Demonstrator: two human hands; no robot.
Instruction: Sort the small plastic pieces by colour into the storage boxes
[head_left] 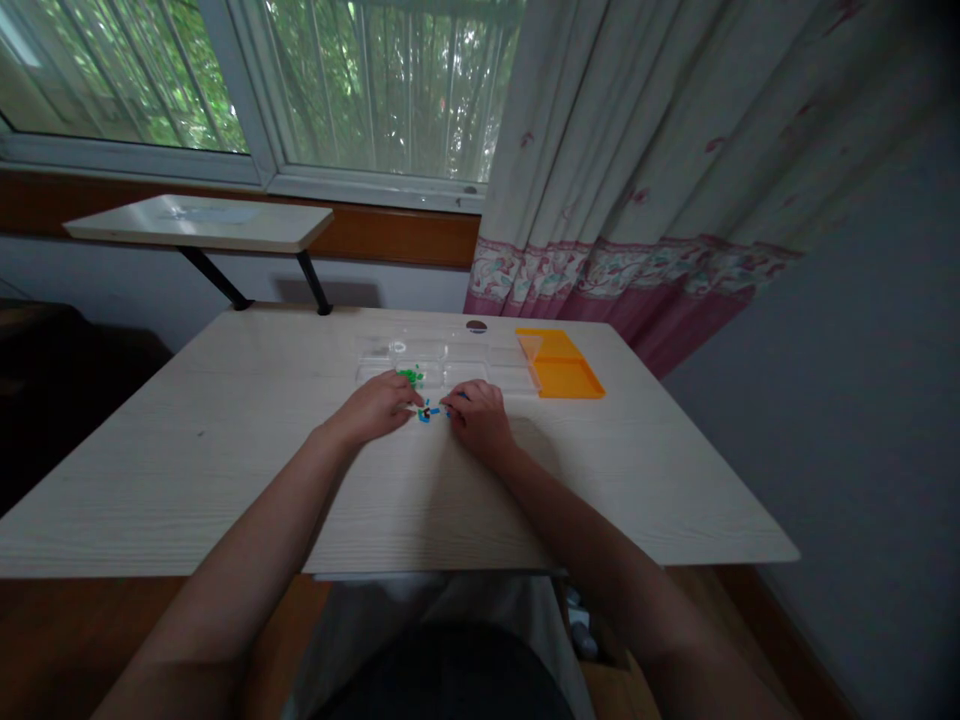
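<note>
Small blue and dark pieces [425, 414] lie in a loose group on the table between my two hands. My left hand [381, 408] rests at the left of this group, thumb and forefinger apart at its edge. On the other side, my right hand [480, 418] has its fingers curled inward. Bits of blue show at its fingertips, but what it grips is too small to make out. Just beyond my hands is a clear plastic compartment tray [466, 373]. Small green pieces [411, 376] sit in a near compartment, partly behind my left hand.
An orange tray or lid [566, 365] adjoins the clear tray's right end. A round dark cable hole [476, 327] is near the back edge of the wooden table [247, 450]. A raised shelf [202, 222] stands at back left; a curtain [600, 200] hangs behind.
</note>
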